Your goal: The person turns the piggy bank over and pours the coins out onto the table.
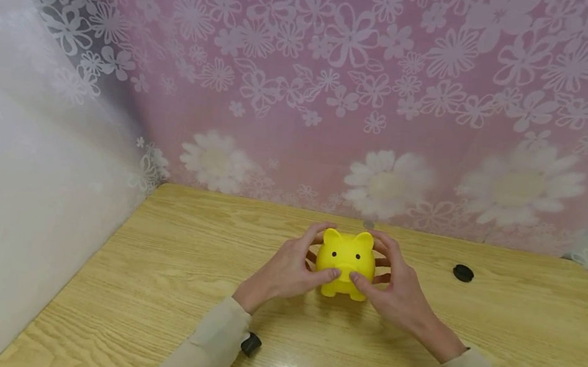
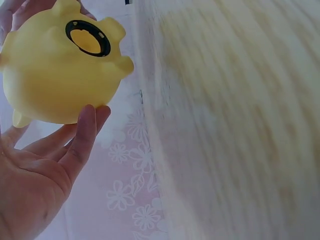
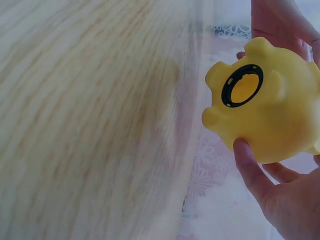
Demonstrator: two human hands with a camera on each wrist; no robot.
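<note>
Both hands hold a yellow piggy bank (image 1: 347, 257), its face toward the head camera and its feet down. My left hand (image 1: 288, 267) grips one side, thumb by the snout and fingers spread round the flank. On the opposite side my right hand (image 1: 400, 289) grips it the same way. From below, the wrist views show the bank's underside lifted off the table, with a black ring (image 2: 104, 44) around a round, uncovered hole. Through that hole the yellow inside is visible. A black round cap (image 1: 463, 273) lies on the table to the right of the right hand.
The wood-grain table (image 1: 155, 289) ends at a pink flowered curtain (image 1: 294, 102) behind. A small grey disc (image 1: 368, 224) lies by the table's back edge, just past the bank. White flowered cloth (image 1: 19, 170) hangs along the left side.
</note>
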